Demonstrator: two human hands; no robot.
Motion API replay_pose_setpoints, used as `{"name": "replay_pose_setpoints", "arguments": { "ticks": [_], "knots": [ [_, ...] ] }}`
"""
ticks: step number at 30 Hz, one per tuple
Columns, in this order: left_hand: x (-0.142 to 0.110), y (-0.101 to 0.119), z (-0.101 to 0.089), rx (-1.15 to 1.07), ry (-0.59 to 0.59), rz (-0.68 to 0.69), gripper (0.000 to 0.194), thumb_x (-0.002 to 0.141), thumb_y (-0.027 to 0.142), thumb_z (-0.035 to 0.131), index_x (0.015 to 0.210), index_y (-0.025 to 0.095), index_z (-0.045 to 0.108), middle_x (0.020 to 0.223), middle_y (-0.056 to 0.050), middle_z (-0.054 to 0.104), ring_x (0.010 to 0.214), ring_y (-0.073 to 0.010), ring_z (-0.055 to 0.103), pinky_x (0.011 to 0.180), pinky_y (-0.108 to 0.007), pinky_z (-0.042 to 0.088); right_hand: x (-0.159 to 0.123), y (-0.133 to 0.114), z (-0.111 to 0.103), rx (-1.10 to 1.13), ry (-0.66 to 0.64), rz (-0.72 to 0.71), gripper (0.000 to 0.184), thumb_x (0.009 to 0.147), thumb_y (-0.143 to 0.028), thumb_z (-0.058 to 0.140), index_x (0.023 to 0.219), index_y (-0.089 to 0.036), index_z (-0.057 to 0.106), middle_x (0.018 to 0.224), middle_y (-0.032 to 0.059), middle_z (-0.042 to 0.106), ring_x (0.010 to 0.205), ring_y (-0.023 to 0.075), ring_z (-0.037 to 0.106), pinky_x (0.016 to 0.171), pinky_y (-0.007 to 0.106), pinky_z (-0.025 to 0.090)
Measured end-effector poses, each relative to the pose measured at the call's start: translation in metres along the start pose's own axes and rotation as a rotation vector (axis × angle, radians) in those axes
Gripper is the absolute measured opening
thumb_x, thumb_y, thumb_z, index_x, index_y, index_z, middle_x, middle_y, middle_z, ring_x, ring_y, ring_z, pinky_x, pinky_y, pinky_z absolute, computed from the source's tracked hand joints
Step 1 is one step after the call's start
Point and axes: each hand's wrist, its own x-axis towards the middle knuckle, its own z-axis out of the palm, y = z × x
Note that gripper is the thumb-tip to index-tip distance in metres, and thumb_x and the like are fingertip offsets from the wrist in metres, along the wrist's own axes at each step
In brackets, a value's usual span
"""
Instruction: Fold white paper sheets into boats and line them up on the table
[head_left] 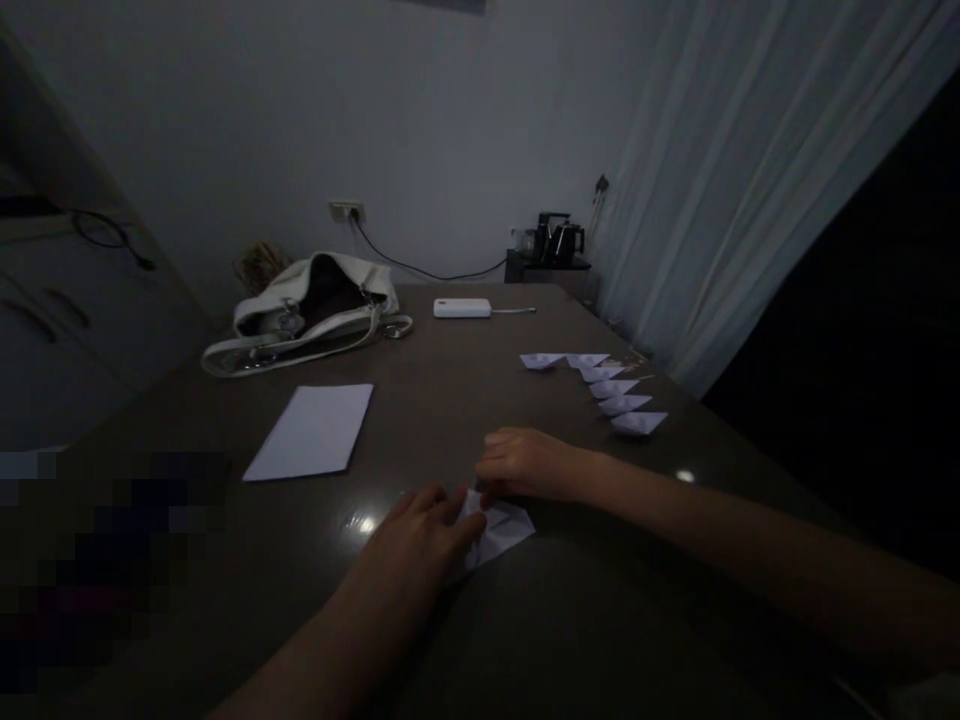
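Observation:
A folded white sheet of paper [504, 532] lies on the dark table near its front. My left hand [431, 530] rests over its left side, fingers bent and pressing on it, so part of the paper is hidden. At the paper's far edge, my right hand [525, 463] is closed, its fingertips pinching the top of the fold. Beyond my right arm stand several folded paper boats [624, 404] in a curved row. To the left lies a stack of white paper [313, 432].
A white handbag [315, 305] sits at the table's far left. A white power bank [462, 308] with a short cable lies at the far middle. Behind the table are a black kettle [566, 242] on a small stand and a wall socket [346, 211]. A pale curtain [675, 180] hangs at right.

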Motion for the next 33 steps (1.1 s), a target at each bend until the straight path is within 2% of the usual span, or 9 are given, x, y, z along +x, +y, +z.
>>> {"name": "replay_pose_setpoints", "arguments": {
  "ticks": [10, 15, 18, 23, 28, 33],
  "knots": [
    [-0.001, -0.004, 0.004, 0.022, 0.021, 0.01, 0.032, 0.086, 0.01, 0.047, 0.113, 0.022, 0.058, 0.131, -0.012, 0.051, 0.109, -0.0284, 0.051, 0.085, -0.044, 0.046, -0.048, -0.013, -0.017, 0.108, -0.073, 0.154, 0.022, 0.086, -0.034, 0.057, 0.075, -0.015, 0.061, 0.072, 0.0025, 0.059, 0.074, 0.0152, 0.047, 0.065, 0.026, 0.034],
    [-0.001, 0.0, 0.002, 0.02, 0.022, 0.005, 0.026, 0.088, 0.012, 0.046, 0.108, 0.021, 0.06, 0.128, -0.013, 0.053, 0.107, -0.0282, 0.051, 0.084, -0.045, 0.046, -0.043, -0.008, -0.02, 0.206, 0.024, 0.267, 0.021, 0.084, -0.033, 0.061, 0.072, -0.015, 0.058, 0.069, -0.0001, 0.051, 0.072, 0.0139, 0.047, 0.061, 0.023, 0.032],
    [0.0, 0.001, 0.002, 0.031, 0.024, -0.005, 0.026, 0.087, 0.011, 0.048, 0.108, 0.021, 0.061, 0.127, -0.011, 0.054, 0.105, -0.0263, 0.052, 0.085, -0.043, 0.046, -0.024, -0.002, -0.019, 0.182, 0.057, 0.225, 0.018, 0.084, -0.026, 0.061, 0.07, -0.015, 0.055, 0.067, -0.0006, 0.049, 0.071, 0.014, 0.046, 0.06, 0.023, 0.03],
    [0.0, -0.001, 0.003, 0.029, 0.029, -0.002, 0.027, 0.087, 0.01, 0.047, 0.108, 0.021, 0.061, 0.126, -0.01, 0.055, 0.102, -0.0247, 0.053, 0.082, -0.041, 0.047, -0.003, -0.001, -0.013, 0.139, -0.011, 0.18, 0.016, 0.086, -0.023, 0.057, 0.072, -0.015, 0.057, 0.069, 0.0005, 0.051, 0.072, 0.0145, 0.046, 0.062, 0.024, 0.031],
    [-0.001, -0.001, 0.003, 0.028, 0.023, 0.005, 0.028, 0.088, 0.011, 0.046, 0.111, 0.02, 0.059, 0.128, -0.011, 0.054, 0.106, -0.0274, 0.053, 0.085, -0.043, 0.047, -0.018, -0.007, -0.008, 0.125, -0.053, 0.18, 0.016, 0.087, -0.025, 0.056, 0.075, -0.016, 0.061, 0.073, 0.002, 0.056, 0.077, 0.0158, 0.048, 0.066, 0.025, 0.033],
    [-0.002, 0.0, 0.002, 0.04, 0.013, 0.008, 0.041, 0.089, 0.012, 0.045, 0.127, 0.026, 0.05, 0.13, -0.013, 0.051, 0.109, -0.0303, 0.051, 0.085, -0.046, 0.046, -0.04, -0.013, -0.017, 0.086, -0.069, 0.176, 0.019, 0.088, -0.031, 0.055, 0.077, -0.017, 0.062, 0.075, 0.003, 0.06, 0.078, 0.0165, 0.048, 0.069, 0.027, 0.033]
  ]
}}
